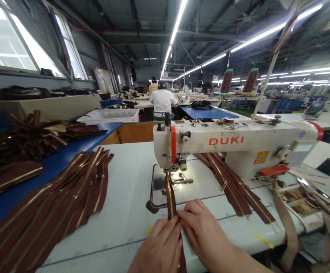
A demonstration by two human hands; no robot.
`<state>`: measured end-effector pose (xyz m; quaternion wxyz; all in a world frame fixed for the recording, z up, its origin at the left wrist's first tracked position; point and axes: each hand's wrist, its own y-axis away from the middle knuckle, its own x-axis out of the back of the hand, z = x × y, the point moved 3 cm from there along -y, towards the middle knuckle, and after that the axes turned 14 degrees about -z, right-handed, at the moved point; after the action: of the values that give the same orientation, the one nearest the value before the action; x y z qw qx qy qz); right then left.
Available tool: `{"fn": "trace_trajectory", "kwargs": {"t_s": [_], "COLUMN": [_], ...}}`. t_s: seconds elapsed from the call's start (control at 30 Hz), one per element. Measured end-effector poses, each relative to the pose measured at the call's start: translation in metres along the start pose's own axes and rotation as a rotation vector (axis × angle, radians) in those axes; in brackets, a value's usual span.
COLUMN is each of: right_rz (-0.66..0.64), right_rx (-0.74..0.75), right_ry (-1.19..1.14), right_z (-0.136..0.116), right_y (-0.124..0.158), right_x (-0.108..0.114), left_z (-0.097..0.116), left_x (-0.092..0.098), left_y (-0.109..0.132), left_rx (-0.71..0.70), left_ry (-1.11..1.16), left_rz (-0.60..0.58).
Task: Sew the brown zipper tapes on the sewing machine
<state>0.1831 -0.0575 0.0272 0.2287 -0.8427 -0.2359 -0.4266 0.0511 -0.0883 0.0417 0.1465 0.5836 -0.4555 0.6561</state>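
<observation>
A brown zipper (pixel 170 201) with gold teeth runs from under the needle of the white sewing machine (pixel 199 142) toward me. My left hand (pixel 161 244) is closed on it from the left, fingertips pressed together over the tape. From the right, my right hand (pixel 201 225) pinches the same strip, its fingertips meeting those of the left. Both hands are just in front of the metal needle plate (pixel 187 193). Below them the zipper's tail hangs toward the table's front edge, partly covered by the left hand.
Many brown zippers (pixel 79 197) lie fanned at left, with a heaped pile (pixel 34 140) behind on a blue table. More zipper strips (pixel 227 182) lie under the machine arm. At right stands a parts tray (pixel 304 204). A person in white (pixel 163 102) sits ahead.
</observation>
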Motion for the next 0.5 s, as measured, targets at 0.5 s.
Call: {"fn": "trace_trajectory", "kwargs": {"t_s": [0.5], "right_rz": [-0.076], "right_rx": [0.038], "right_ry": [0.273], "right_z": [0.001], "right_y": [-0.004], "right_x": [-0.013], "left_z": [0.001], "left_x": [0.0], "left_y": [0.003], "left_rx": [-0.01], "left_ry": [0.073], "left_rz": [-0.057]}}
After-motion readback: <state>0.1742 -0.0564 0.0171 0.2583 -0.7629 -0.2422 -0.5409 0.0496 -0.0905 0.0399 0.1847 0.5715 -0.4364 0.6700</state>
